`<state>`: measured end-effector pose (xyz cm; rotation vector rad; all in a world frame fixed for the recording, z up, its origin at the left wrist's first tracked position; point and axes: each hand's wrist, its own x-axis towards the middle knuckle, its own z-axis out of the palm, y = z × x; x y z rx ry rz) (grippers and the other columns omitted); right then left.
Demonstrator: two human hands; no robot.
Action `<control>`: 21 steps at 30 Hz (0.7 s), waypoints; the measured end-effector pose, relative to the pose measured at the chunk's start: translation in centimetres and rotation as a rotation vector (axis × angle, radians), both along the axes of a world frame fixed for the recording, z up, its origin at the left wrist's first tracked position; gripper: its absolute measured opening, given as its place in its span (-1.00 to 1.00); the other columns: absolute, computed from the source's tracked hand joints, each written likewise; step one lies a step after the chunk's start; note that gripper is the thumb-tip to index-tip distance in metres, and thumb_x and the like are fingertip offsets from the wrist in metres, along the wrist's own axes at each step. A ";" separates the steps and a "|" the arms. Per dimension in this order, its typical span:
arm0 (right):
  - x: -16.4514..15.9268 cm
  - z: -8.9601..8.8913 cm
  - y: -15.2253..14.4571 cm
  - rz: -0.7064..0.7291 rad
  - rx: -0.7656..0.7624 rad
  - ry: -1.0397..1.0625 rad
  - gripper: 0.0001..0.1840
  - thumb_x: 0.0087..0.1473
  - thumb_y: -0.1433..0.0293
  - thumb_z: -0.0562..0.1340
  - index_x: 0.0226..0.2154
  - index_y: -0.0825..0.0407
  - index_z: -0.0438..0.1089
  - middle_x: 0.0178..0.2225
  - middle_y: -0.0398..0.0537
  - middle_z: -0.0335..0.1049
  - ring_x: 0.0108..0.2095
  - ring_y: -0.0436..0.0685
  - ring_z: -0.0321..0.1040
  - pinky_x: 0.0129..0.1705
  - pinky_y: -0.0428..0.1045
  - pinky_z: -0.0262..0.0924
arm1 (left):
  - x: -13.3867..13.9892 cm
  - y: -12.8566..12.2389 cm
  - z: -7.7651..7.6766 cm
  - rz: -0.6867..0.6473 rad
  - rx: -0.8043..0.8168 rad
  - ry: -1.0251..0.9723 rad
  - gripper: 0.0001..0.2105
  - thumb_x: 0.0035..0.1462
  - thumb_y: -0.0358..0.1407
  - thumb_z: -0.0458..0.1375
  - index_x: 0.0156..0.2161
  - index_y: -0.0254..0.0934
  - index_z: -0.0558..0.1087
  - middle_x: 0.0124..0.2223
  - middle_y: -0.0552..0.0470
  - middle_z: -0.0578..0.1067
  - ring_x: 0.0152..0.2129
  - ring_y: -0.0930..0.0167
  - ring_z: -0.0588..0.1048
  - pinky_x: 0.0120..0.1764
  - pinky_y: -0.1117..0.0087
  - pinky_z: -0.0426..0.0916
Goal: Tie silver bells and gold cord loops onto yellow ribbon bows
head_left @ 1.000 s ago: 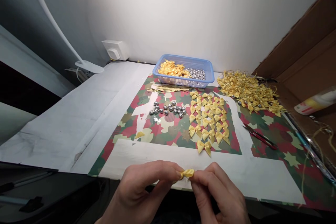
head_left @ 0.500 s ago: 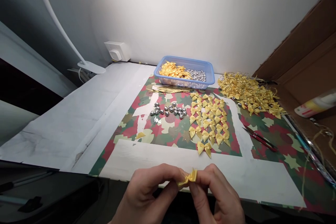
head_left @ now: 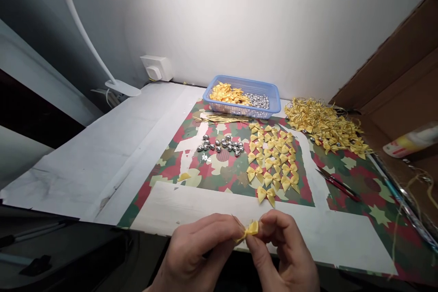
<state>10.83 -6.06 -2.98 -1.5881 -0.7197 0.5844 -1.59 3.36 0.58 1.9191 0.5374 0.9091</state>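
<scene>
A small yellow ribbon bow (head_left: 252, 228) is held up in front of the table's near edge. My left hand (head_left: 205, 242) pinches its left loop between thumb and fingers, partly hiding that side. The thumb of my right hand (head_left: 284, 246) presses on the bow's lower middle, while its curled index finger is by the right loop. Just beyond my hands, several finished yellow bows (head_left: 273, 164) lie in columns on the camouflage-patterned sheet (head_left: 232, 182). Shiny silver bells (head_left: 226, 143) are scattered to their left.
A blue basket (head_left: 244, 114) at the wall holds yellow bows and silver bells. Gold ties (head_left: 222, 119) lie before it. At right are a heap of bows with cords (head_left: 325, 123), scissors (head_left: 338, 183), a bottle (head_left: 410, 141) and a cardboard box (head_left: 393, 73). A clip lamp (head_left: 123, 87) stands left.
My right index finger has lifted off the bow's top and shifted right, showing more of the right loop. My left hand keeps its pinch. The view has shifted slightly.
</scene>
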 end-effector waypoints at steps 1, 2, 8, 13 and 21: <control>0.3 0.1 0.2 0.013 -0.019 -0.046 -0.83 0.15 0.28 0.31 -0.20 -0.10 0.36 -0.45 -0.27 0.38 -0.46 0.01 0.34 -0.36 -0.15 0.27 | -0.1 0.0 -0.1 -0.015 0.029 0.000 -0.65 0.18 -0.68 0.12 -0.12 -0.16 0.50 -0.28 0.05 0.64 -0.39 0.40 0.64 -0.29 0.52 0.54; 0.8 0.3 0.3 0.047 -0.019 -0.101 -0.82 0.15 0.25 0.32 -0.20 -0.10 0.37 -0.45 -0.25 0.38 -0.46 0.02 0.33 -0.38 -0.14 0.27 | -0.2 0.0 -0.2 -0.017 0.049 0.004 -0.65 0.20 -0.67 0.11 -0.11 -0.16 0.50 -0.28 0.04 0.64 -0.38 0.39 0.64 -0.28 0.51 0.54; 4.4 1.6 1.5 0.391 0.140 -0.413 -0.85 0.31 0.42 0.14 -0.26 -0.06 0.43 -0.28 -0.09 0.38 -0.25 0.09 0.37 -0.19 -0.05 0.26 | -0.3 -0.7 -1.6 0.036 0.198 0.154 -0.75 0.40 -0.38 0.03 -0.14 -0.16 0.58 -0.24 -0.06 0.66 -0.36 0.36 0.60 -0.25 0.46 0.49; 5.6 2.8 2.5 0.717 0.030 -0.598 -0.84 0.26 0.53 0.10 -0.31 -0.02 0.30 -0.40 -0.18 0.35 -0.40 0.02 0.33 -0.37 -0.10 0.18 | 0.1 -0.5 -2.1 -0.045 0.375 0.289 -0.53 0.47 -0.28 -0.18 -0.28 -0.22 0.58 -0.39 -0.07 0.59 -0.45 0.34 0.49 -0.32 0.39 0.41; 5.2 3.5 4.5 0.496 0.087 -0.160 -0.83 0.19 0.46 0.21 -0.45 0.02 0.35 -0.49 -0.21 0.24 -0.44 0.01 0.16 -0.40 -0.09 0.07 | 0.0 0.0 -2.1 -0.049 -0.018 0.111 -0.73 0.31 -0.48 0.07 -0.18 -0.24 0.64 -0.24 -0.10 0.67 -0.34 0.34 0.58 -0.22 0.41 0.42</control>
